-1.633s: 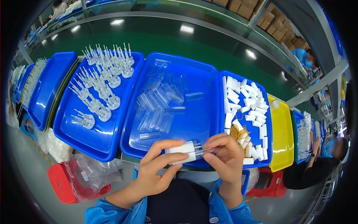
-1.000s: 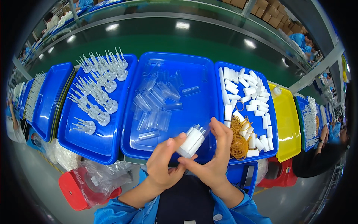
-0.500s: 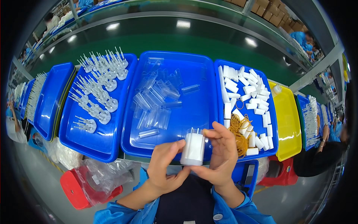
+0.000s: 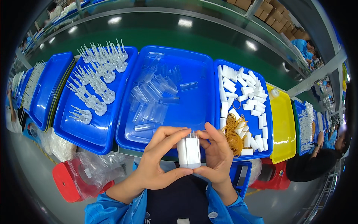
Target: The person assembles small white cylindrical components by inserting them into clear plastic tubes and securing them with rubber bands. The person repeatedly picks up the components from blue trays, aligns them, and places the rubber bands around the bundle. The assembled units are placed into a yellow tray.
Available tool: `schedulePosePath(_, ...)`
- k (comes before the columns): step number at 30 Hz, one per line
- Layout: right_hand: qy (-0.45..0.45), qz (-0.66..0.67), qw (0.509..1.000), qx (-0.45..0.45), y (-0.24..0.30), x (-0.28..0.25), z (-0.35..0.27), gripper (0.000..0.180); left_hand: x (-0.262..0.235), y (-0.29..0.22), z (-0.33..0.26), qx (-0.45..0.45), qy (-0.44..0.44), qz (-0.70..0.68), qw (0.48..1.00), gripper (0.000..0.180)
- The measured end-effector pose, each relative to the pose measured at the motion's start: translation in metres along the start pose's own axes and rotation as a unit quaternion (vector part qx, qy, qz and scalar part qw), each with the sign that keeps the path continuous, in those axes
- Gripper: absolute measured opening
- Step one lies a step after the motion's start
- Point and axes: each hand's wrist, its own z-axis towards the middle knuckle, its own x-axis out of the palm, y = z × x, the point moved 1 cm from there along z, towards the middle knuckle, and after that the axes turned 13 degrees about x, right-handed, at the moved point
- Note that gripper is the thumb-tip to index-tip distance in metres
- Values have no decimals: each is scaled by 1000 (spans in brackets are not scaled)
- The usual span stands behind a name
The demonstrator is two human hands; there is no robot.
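Observation:
Close in front of my body, both hands hold a white-and-clear pronged piece (image 4: 189, 152) upright. It has a pale round base, white material behind clear plastic, and thin prongs sticking up at its top. My left hand (image 4: 159, 158) grips it from the left, thumb low at the base and fingers near the upper edge. From the other side, my right hand (image 4: 216, 156) closes on it, thumb at the base and fingertips by the prongs. The fingers hide part of its sides. Just beyond lies a blue tray (image 4: 188, 125) with loose clear plastic sleeves (image 4: 153, 89).
Left of it, a blue tray (image 4: 80, 132) holds several pronged white pieces (image 4: 97, 80). At right, another tray holds white blocks (image 4: 247, 90) and rubber bands (image 4: 234, 140), beside a yellow tray (image 4: 282, 127). Red stools (image 4: 65, 183) stand below. A co-worker (image 4: 313, 164) sits far right.
My left fingers have moved up along the pronged piece to its upper edge, and my left thumb now presses near its base. The trays appear shifted slightly left and up in view.

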Motion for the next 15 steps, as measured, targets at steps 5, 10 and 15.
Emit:
schedulePosePath(5,-38,-303,949,-82,22,5,4,88,12,1,3,-61,-103,-299,947,77)
schedulePosePath(10,-27,-419,889,-181,30,17,15,87,14,16,9,-107,-156,-496,848,62)
schedulePosePath(15,-55,-444,884,-137,34,19,15,81,15,33,2,-136,-173,-733,644,57)
